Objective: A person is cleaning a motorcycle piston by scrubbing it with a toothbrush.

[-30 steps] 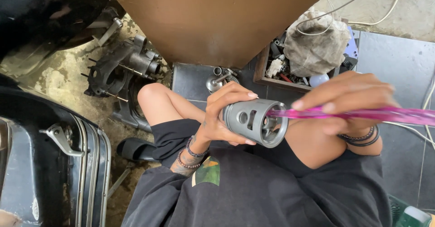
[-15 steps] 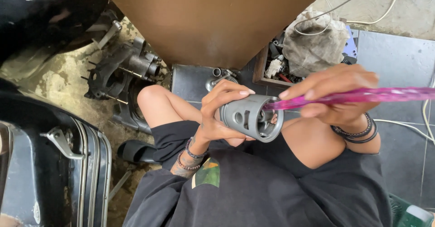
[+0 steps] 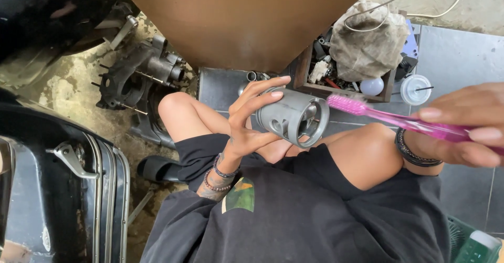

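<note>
The left hand [image 3: 252, 121] has its grip closed around a grey metal piston [image 3: 294, 117], a short hollow cylinder with a dull cast surface, a round side hole and its open end turned toward the right; the fingers [image 3: 262, 92] curl over the top of it and the palm backs its closed end, so it sits above the bare knees, in front of the black shorts. The right hand [image 3: 467, 129] pinches the handle of a translucent pink plastic toothbrush [image 3: 399, 120], its grip shut on it, fingers and thumb pressed along the shaft. The bristled head of the brush lies just beside the piston's open rim, at its upper right edge, seemingly touching it. Beyond the piston stands a worn wooden box [image 3: 349, 90] crammed with small parts and capped by a crumpled, grimy cloth [image 3: 367, 37]. To the left of the piston, on the stained concrete floor, lies a dark, greasy engine casing [image 3: 139, 76] with protruding studs.
</note>
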